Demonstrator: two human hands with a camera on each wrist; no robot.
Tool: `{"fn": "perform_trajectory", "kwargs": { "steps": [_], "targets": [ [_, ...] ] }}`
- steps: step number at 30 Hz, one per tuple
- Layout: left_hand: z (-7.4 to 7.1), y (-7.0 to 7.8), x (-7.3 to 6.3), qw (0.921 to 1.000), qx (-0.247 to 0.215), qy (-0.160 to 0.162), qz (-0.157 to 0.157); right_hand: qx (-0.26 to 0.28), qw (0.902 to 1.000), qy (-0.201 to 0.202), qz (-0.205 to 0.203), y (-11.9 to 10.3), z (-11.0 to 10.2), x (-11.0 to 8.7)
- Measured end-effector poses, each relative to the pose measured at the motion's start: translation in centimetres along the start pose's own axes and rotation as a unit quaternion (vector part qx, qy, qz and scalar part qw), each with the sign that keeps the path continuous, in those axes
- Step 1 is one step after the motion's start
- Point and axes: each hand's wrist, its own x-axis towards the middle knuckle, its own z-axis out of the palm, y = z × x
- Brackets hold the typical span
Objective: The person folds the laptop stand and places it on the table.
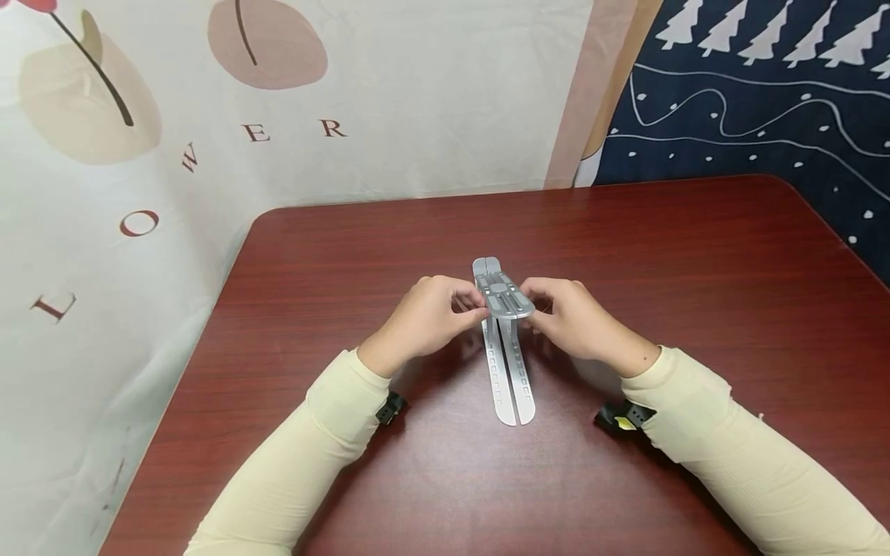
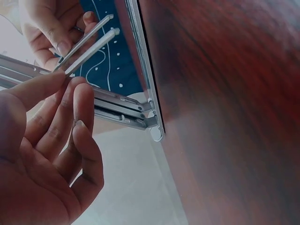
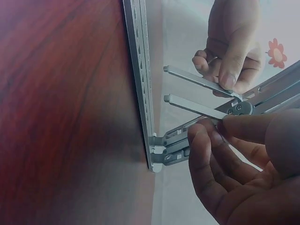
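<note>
A silver folding laptop stand (image 1: 501, 290) rests on the table, its two slotted base rails (image 1: 502, 390) lying close together and its upper part raised at a slant. Two thin support struts (image 3: 193, 107) jut from the upper part toward the base, their free ends apart from the rails in the right wrist view. With thumb and fingers, my left hand (image 1: 433, 315) pinches one strut near its upper end. My right hand (image 1: 582, 320) pinches the other strut (image 2: 86, 42) from the right side. In the head view, the upper plate hides some fingertips.
The reddish-brown table (image 1: 660, 255) extends around the stand on all sides. Behind it hang a pale printed cloth (image 1: 431, 100) and a dark blue cloth (image 1: 737, 116) with white trees. Black devices are strapped at both wrists.
</note>
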Motion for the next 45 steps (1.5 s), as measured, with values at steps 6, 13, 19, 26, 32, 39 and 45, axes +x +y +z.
{"fn": "perform_trajectory", "kwargs": {
  "steps": [6, 13, 19, 26, 32, 39, 45],
  "targets": [
    [0.45, -0.26, -0.01, 0.9999, -0.004, 0.008, -0.012, -0.009, 0.9999, 0.008, 0.008, 0.31, 0.05, -0.04],
    [0.58, -0.15, -0.06, 0.9993, 0.001, 0.035, -0.016, -0.001, 0.9999, 0.013, 0.008, 0.06, 0.0, 0.22],
    [0.58, -0.03, 0.04, 0.9987, 0.011, 0.043, -0.024, -0.002, 0.9998, 0.012, 0.018, -0.03, 0.06, 0.36],
    [0.68, 0.01, 0.08, 0.9979, 0.021, 0.054, -0.028, 0.034, 0.9989, 0.0, 0.033, -0.01, 0.21, 0.51],
    [0.71, 0.11, 0.11, 0.9974, 0.027, 0.056, -0.036, 0.108, 0.993, -0.016, 0.045, 0.31, 0.46, 0.73],
    [0.71, 0.13, 0.19, 0.9973, 0.027, 0.058, -0.034, 0.147, 0.9875, -0.023, 0.05, 0.41, 0.46, 0.86],
    [0.65, 0.14, 0.16, 0.9974, 0.029, 0.059, -0.029, 0.159, 0.9855, -0.029, 0.052, 0.2, 0.42, 0.91]
  ]
}}
